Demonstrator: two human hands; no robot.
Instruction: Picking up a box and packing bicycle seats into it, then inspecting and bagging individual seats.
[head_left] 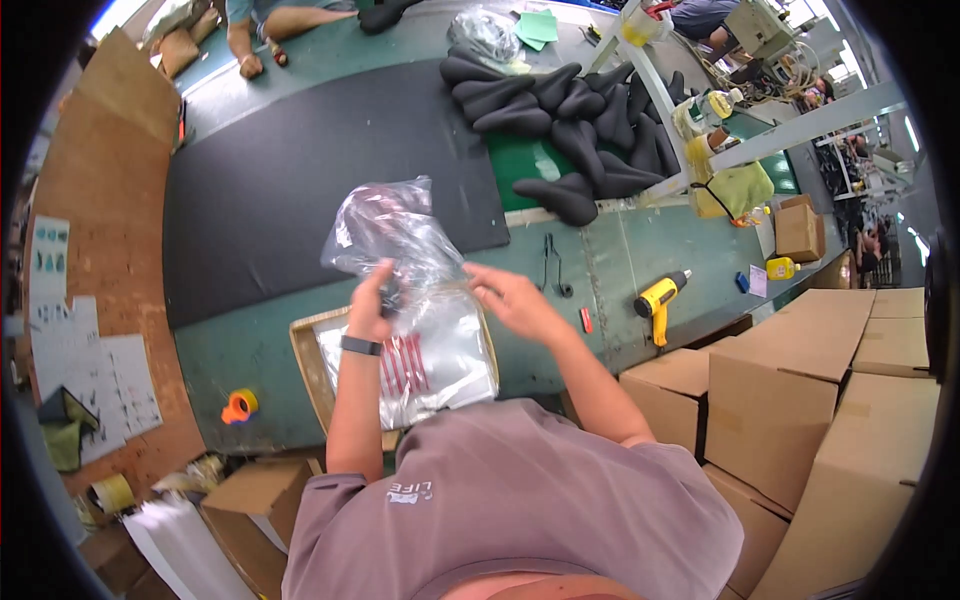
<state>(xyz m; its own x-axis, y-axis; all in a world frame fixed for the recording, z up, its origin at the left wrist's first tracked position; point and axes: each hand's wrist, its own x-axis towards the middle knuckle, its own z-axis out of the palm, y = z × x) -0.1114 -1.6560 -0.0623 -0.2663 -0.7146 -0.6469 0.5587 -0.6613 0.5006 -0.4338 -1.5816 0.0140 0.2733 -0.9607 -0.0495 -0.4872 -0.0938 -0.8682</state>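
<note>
Fingers of the left hand are curled tight around the neck of a clear plastic bag, with a small dark object pinched in the same grip; can't tell what that object is. Right hand sits just beside it, fingers half bent, fingertips on the bag's lower edge; can't tell whether they actually pinch the film or only touch it. Left wrist carries a dark band.

Bag is held up above the near edge of the green worktable, puffed out above the left hand, something dark and reddish inside, too blurred to identify. Directly under both hands: a shallow cardboard tray holding a stack of flat clear bags with red printing.

Around it:
- large black mat covers the far left part of the table
- pile of black saddles on the far right, partly on a green pad
- yellow heat gun lying on the table right of the right hand, well apart
- small red item between hand and heat gun
- orange tape dispenser near the left table edge
- brown cartons stacked to the right, below table level

Another person sits at the far end, only legs and feet visible.
</note>
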